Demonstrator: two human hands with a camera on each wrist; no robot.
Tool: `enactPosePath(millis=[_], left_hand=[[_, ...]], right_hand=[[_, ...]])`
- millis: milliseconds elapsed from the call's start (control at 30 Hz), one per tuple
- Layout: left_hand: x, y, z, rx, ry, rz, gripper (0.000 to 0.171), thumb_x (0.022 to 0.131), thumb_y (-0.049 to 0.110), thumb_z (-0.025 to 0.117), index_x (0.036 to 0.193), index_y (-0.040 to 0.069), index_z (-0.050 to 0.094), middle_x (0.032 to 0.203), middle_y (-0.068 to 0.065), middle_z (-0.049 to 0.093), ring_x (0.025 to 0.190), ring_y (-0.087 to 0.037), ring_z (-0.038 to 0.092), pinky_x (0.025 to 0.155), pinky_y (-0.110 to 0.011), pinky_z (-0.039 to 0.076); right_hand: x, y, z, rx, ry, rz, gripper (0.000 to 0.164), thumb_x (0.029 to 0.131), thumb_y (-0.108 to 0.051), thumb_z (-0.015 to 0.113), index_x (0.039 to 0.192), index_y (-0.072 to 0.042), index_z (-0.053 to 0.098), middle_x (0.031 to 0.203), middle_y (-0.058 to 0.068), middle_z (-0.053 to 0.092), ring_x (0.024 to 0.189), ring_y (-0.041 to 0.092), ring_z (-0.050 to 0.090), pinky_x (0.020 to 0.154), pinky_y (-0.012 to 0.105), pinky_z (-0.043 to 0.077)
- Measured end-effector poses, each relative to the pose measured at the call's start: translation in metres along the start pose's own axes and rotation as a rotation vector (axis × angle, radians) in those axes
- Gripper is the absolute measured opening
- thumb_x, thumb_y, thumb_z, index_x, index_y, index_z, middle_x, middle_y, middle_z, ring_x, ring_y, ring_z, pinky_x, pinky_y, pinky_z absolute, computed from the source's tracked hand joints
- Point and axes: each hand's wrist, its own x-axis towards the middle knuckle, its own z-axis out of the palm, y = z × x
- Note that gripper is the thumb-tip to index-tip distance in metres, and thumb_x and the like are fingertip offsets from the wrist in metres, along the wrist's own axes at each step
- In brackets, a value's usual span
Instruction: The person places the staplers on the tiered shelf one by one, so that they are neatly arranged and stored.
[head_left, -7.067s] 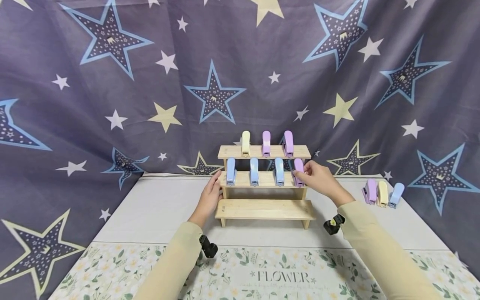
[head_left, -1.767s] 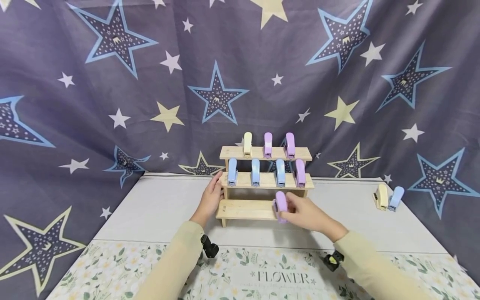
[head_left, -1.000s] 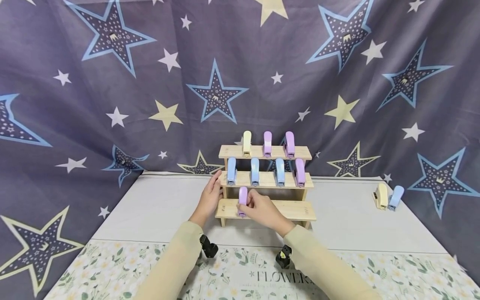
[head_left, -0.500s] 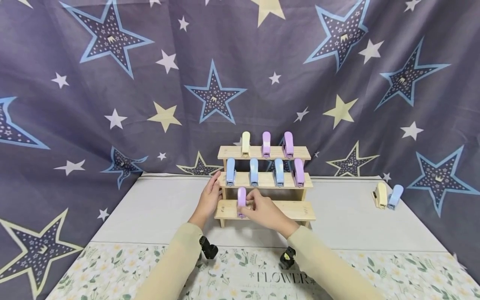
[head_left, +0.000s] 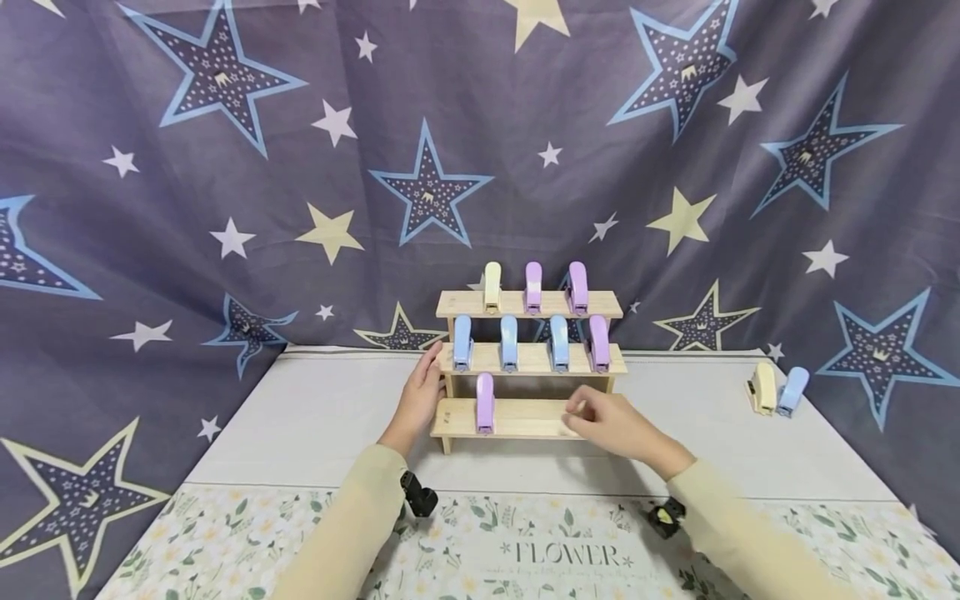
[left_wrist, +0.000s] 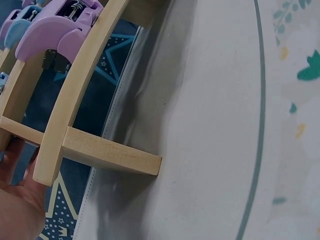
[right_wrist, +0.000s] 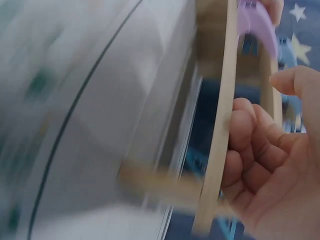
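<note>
A purple mini stapler (head_left: 485,402) stands upright near the left end of the bottom shelf of a three-tier wooden rack (head_left: 528,419). My right hand (head_left: 615,427) hovers at the right part of that shelf, holding nothing; in the right wrist view its fingers (right_wrist: 240,125) are loosely curled, the thumb apart. My left hand (head_left: 417,398) rests against the rack's left side, with its fingertips at the end of the middle shelf. Three blue staplers (head_left: 508,343) and a purple one (head_left: 598,343) line the middle shelf. One cream stapler (head_left: 492,287) and two purple ones (head_left: 533,287) stand on top.
A cream stapler (head_left: 763,389) and a blue stapler (head_left: 792,392) stand side by side on the white table surface (head_left: 697,433) at the right. Floral cloth (head_left: 225,533) covers the front. A star-patterned curtain (head_left: 525,108) hangs right behind the rack.
My right hand took a purple stapler from the group at the right, set it on the bottom shelf's left part, let go and moved right. My left hand has stayed at the rack.
</note>
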Motion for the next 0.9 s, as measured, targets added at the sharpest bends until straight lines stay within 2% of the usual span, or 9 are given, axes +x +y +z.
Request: enactPosePath(millis=[133,300,533,667,733,867,900], left_hand=[[0.006,-0.013,0.002,0.007,0.024,-0.001,0.048,0.112,0.019,0.027,0.159,0.013,0.028,0.157,-0.023,0.032,0.136,-0.042,0.043,0.112,-0.052,0.039],[0.008,-0.017,0.003,0.003,0.026,0.005,0.048,0.112,0.020,0.027,0.159,0.014,0.029,0.157,-0.022,0.033,0.136,-0.041,0.044,0.112,-0.051,0.039],[0.010,-0.017,0.002,0.005,0.012,0.008,0.048,0.112,0.020,0.027,0.160,0.014,0.027,0.158,-0.022,0.032,0.137,-0.041,0.042,0.112,-0.051,0.039],[0.008,-0.011,0.001,0.002,0.004,-0.002,0.048,0.112,0.017,0.026,0.159,0.011,0.027,0.158,-0.023,0.031,0.137,-0.042,0.042,0.112,-0.051,0.039],[0.001,0.000,0.001,0.011,0.000,-0.004,0.048,0.111,0.015,0.026,0.159,0.008,0.026,0.158,-0.024,0.031,0.136,-0.042,0.042,0.111,-0.050,0.040],[0.000,0.001,0.001,0.026,0.010,0.003,0.048,0.111,0.015,0.027,0.159,0.009,0.027,0.157,-0.024,0.032,0.136,-0.042,0.043,0.111,-0.050,0.040],[0.002,-0.003,0.001,0.026,0.015,0.004,0.048,0.111,0.016,0.027,0.159,0.011,0.028,0.157,-0.023,0.032,0.136,-0.041,0.043,0.111,-0.050,0.040]], right_hand=[[-0.021,0.028,-0.027,-0.074,0.051,0.040,0.013,0.096,-0.021,0.067,0.099,-0.009,0.063,0.079,-0.004,0.066,0.065,0.009,0.059,0.060,0.028,0.054],[-0.043,0.063,-0.067,-0.152,0.100,0.147,0.021,0.095,-0.021,0.066,0.106,-0.004,0.062,0.079,0.003,0.066,0.066,0.015,0.059,0.059,0.033,0.053],[-0.070,0.119,-0.119,-0.251,0.233,0.307,0.038,0.096,-0.022,0.062,0.119,0.007,0.054,0.097,0.025,0.070,0.082,0.038,0.066,0.067,0.042,0.053],[-0.084,0.144,-0.137,-0.259,0.294,0.383,0.047,0.098,-0.024,0.060,0.125,0.012,0.050,0.108,0.032,0.066,0.093,0.047,0.064,0.070,0.043,0.052],[-0.089,0.152,-0.143,-0.257,0.316,0.420,0.052,0.099,-0.026,0.058,0.128,0.016,0.047,0.115,0.036,0.061,0.099,0.051,0.060,0.074,0.051,0.052],[-0.095,0.168,-0.150,-0.250,0.332,0.486,0.059,0.101,-0.026,0.055,0.134,0.020,0.039,0.127,0.042,0.048,0.112,0.059,0.046,0.089,0.068,0.042],[-0.095,0.171,-0.151,-0.246,0.338,0.501,0.060,0.101,-0.025,0.054,0.136,0.020,0.037,0.130,0.042,0.047,0.115,0.061,0.042,0.094,0.070,0.039]])
